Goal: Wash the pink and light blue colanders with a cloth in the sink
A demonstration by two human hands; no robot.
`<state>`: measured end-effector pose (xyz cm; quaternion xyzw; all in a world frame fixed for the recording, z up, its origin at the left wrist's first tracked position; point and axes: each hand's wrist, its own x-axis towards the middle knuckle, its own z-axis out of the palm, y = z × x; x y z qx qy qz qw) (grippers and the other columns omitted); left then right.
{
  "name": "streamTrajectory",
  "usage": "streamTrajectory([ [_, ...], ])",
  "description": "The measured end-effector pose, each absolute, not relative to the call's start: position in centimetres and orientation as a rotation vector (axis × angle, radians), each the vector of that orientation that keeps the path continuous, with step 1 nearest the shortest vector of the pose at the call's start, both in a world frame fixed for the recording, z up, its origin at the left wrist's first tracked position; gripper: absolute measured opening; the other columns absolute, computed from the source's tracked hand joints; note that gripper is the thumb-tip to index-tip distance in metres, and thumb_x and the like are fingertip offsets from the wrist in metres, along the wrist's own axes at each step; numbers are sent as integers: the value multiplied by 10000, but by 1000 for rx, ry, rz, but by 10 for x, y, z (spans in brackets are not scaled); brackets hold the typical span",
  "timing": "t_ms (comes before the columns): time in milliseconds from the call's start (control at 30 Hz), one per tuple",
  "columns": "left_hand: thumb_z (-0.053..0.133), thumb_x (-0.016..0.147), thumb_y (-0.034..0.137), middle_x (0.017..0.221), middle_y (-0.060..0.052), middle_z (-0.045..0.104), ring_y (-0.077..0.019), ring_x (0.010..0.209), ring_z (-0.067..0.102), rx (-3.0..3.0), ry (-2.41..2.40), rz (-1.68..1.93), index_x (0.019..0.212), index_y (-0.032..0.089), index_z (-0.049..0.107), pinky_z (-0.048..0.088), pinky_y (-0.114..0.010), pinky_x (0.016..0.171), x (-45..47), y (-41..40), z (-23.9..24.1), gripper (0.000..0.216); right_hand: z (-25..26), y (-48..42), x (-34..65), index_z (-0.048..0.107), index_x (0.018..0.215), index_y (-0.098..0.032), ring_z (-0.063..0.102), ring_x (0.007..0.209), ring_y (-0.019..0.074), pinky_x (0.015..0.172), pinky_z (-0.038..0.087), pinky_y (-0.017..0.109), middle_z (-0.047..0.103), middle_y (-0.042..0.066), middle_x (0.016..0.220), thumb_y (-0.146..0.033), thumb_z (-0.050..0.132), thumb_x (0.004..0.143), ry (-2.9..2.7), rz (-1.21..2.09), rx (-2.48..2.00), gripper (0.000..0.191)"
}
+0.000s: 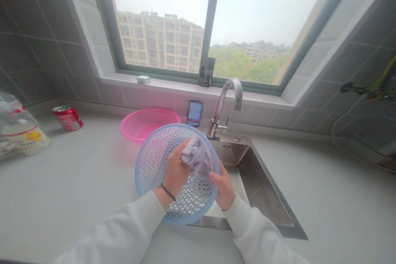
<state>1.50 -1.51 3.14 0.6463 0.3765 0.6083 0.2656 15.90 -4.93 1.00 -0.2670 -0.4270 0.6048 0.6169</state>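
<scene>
A light blue plastic basket [151, 161] with a latticed wall is tilted up over the sink's left edge, its inside facing me. My left hand [175, 171] is inside it, closed on a crumpled pale purple cloth [194, 154] pressed against the basket's wall. My right hand [223, 189] grips the basket's right rim, fingers curled round it. A dark band sits on my left wrist. Both sleeves are white.
A pink basket [142, 121] stands on the counter behind the blue one. A steel sink [262, 189] with a curved tap [227, 99] lies to the right. A red can [67, 117] lies at the left, beside a plastic bag [18, 130]. Window ahead.
</scene>
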Motion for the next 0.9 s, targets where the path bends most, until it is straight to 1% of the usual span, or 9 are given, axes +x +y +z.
streamTrajectory([
  [67,595,873,151,1216,-64,718,-237,1091,667,1801,969,1538,1220,225,671,528,-379,995,18,-18,28,363,10,-49,160,672,1252,-275,614,1223,329,1113,423,506,711,60,1245,-359,786,728,-945,1368,-619,542],
  [233,588,872,122,1184,-63,739,-214,1075,684,2083,662,1080,1166,222,705,524,-339,979,23,-25,29,332,19,-40,181,679,1242,-296,622,1203,324,1085,451,514,714,43,1243,-360,716,752,-829,1332,-568,495],
  [400,562,881,102,1188,-60,745,-214,1095,686,2228,554,856,1186,214,701,511,-340,984,16,-23,25,354,24,-27,200,675,1215,-313,630,1181,306,1086,444,524,702,22,1270,-341,723,756,-773,1334,-660,463],
  [500,586,892,136,1168,-53,751,-206,1080,687,2191,587,857,1182,219,704,515,-330,964,16,-25,18,323,26,-24,198,696,1156,-281,631,1184,316,1076,454,533,728,49,1208,-536,695,824,-793,1430,-694,419],
  [567,608,896,163,1145,-46,755,-195,1061,688,2148,591,883,1170,225,708,518,-319,949,18,-26,14,298,27,-22,196,720,1077,-252,630,1190,323,1072,459,523,740,78,1169,-712,610,832,-849,1518,-703,533],
  [633,611,901,166,1138,-43,755,-188,1057,686,2123,586,916,1159,225,713,516,-315,952,20,-27,12,284,28,-21,196,724,1053,-243,640,1181,328,1057,467,519,747,98,1138,-813,541,808,-896,1599,-716,647],
  [767,602,897,148,1174,-61,744,-202,1092,678,2125,594,966,1170,211,711,515,-345,990,23,-26,9,301,30,-21,206,687,1152,-241,665,1142,320,1016,493,517,742,107,1131,-834,485,823,-868,1691,-749,708],
  [833,608,887,156,1212,-74,731,-225,1123,670,2110,626,1032,1185,211,705,511,-385,1024,22,-24,8,318,31,-22,210,652,1207,-244,658,1155,307,1016,493,514,719,101,1190,-795,465,866,-848,1652,-699,674],
  [900,599,888,170,1241,-80,717,-244,1154,657,2045,693,1136,1205,215,696,500,-426,1051,21,-22,8,334,33,-25,211,642,1212,-239,643,1177,297,1030,488,504,698,95,1235,-736,513,881,-861,1604,-644,610],
])
